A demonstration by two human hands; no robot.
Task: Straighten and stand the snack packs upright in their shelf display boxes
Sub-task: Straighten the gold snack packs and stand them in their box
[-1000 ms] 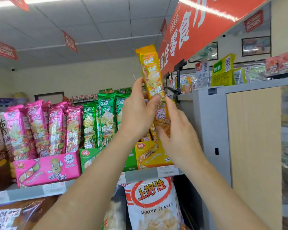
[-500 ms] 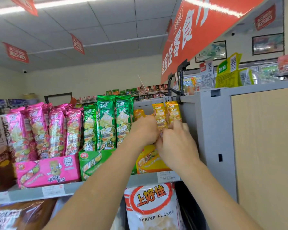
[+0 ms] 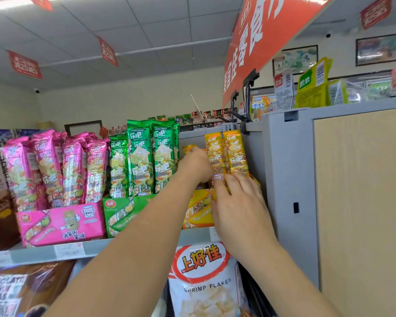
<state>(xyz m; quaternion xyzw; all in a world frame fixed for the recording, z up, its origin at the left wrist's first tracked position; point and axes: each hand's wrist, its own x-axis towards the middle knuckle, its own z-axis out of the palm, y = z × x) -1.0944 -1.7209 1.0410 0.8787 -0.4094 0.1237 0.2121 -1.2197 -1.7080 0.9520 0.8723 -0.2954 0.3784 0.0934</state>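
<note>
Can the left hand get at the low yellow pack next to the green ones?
Probably yes. The left hand sits right at the low yellow pack, whose top peeks above its knuckles, with nothing between. Green packs on one side and tall yellow packs on the other leave little room.

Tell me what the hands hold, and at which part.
Left hand seems to pinch a yellow pack at its lower half; right hand only touches it below.

shrimp flakes bag [image 3: 206, 284] below shelf [image 3: 32, 254] | red banner [image 3: 261, 42] overhead | grey cabinet [image 3: 288, 179] right
</note>
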